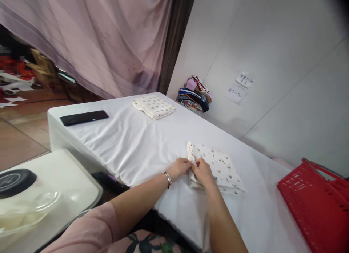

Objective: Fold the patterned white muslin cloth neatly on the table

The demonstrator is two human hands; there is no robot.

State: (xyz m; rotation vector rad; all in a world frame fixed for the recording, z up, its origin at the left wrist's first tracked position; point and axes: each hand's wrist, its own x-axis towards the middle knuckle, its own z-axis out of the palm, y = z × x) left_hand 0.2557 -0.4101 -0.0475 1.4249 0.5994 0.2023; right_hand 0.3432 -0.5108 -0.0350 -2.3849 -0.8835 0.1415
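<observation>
A white cloth with small printed figures [222,165] lies folded on the white-covered table [131,147]. At its left edge, where the layers bunch up, my left hand [180,166] pinches the fabric. My right hand [202,171] grips the same edge just beside it, fingertips close to those of the left. The exact hold of the fingertips is partly hidden by the hands. Farther back on the table lies a second folded cloth [154,106], white with grey spots.
A black phone [84,118] rests near the table's far left corner. The red plastic basket [316,205] stands at the right. Folded fabrics [193,96] are piled by the wall, which bears paper notes [237,91]. A pink curtain [109,38] hangs behind; a cream-coloured surface [68,180] is at left.
</observation>
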